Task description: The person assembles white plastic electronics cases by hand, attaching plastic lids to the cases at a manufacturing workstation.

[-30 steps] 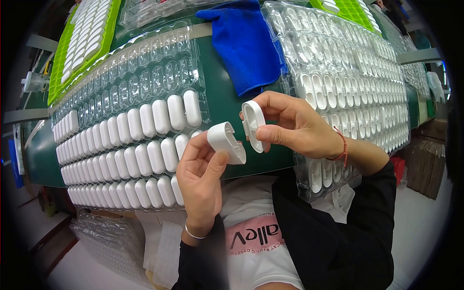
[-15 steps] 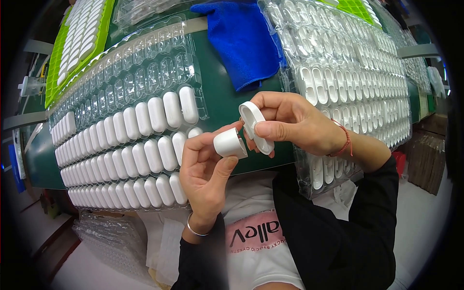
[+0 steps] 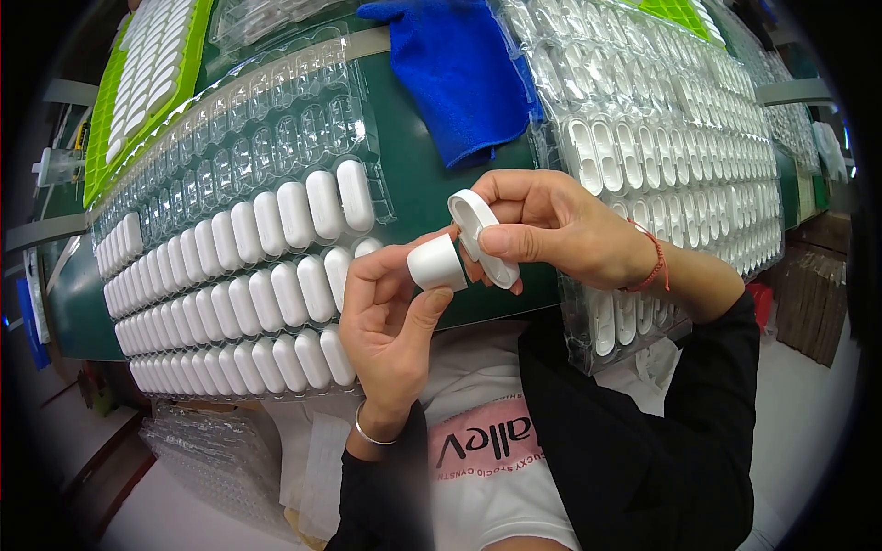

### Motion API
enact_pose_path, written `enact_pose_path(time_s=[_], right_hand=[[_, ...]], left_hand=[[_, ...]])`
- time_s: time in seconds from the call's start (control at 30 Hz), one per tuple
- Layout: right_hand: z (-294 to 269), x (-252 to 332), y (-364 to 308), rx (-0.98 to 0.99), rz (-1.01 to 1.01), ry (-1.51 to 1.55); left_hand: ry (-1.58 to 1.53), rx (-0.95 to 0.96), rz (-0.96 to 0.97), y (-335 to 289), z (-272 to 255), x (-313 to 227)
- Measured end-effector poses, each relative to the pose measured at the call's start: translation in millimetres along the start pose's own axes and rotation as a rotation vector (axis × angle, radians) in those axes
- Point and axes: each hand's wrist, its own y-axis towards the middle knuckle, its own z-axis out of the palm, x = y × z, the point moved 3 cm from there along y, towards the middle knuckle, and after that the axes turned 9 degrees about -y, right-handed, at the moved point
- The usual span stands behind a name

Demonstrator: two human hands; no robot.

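Between thumb and fingers, my left hand (image 3: 390,317) grips a short white plastic case body (image 3: 435,264), tilted with its end toward the other hand. My right hand (image 3: 551,225) pinches a hollow, oval white plastic lid (image 3: 481,241), its open side turned toward the case body. The two parts are very close together; I cannot tell whether they touch. Both hands are above the near edge of the table. To the left lies a clear blister tray (image 3: 266,138) with rows of closed white cases (image 3: 294,216) in its nearer slots.
A clear tray of open white shells (image 3: 634,156) lies on the right. A blue cloth (image 3: 455,83) rests on the green table (image 3: 413,188) between the trays. Green trays (image 3: 188,87) of white parts stand farther back, and stacked clear trays (image 3: 216,459) sit below the table at left.
The case body in my left hand has turned slightly and risen a little toward the lid. The lid and my right hand have shifted slightly left and up.
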Motion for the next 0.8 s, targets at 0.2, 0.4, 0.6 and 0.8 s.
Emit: enact_pose_path(time_s=[0.2, 0.4, 0.6, 0.8], right_hand=[[-0.1, -0.7, 0.1, 0.007, 0.011, -0.002], [-0.3, -1.9, 0.8, 0.0, -0.002, 0.002], [1.1, -0.8, 2.3, -0.017, -0.012, -0.003], [1.1, -3.3, 0.2, -0.051, -0.089, -0.029]], left_hand=[[0.019, -0.014, 0.011, -0.2, -0.3, -0.1], [0.013, -0.001, 0.009, 0.1, -1.4, 1.3], [-0.029, -0.02, 0.004, 0.8, -3.7, 4.3], [-0.038, -0.099, 0.015, 1.3, -9.3, 1.0]])
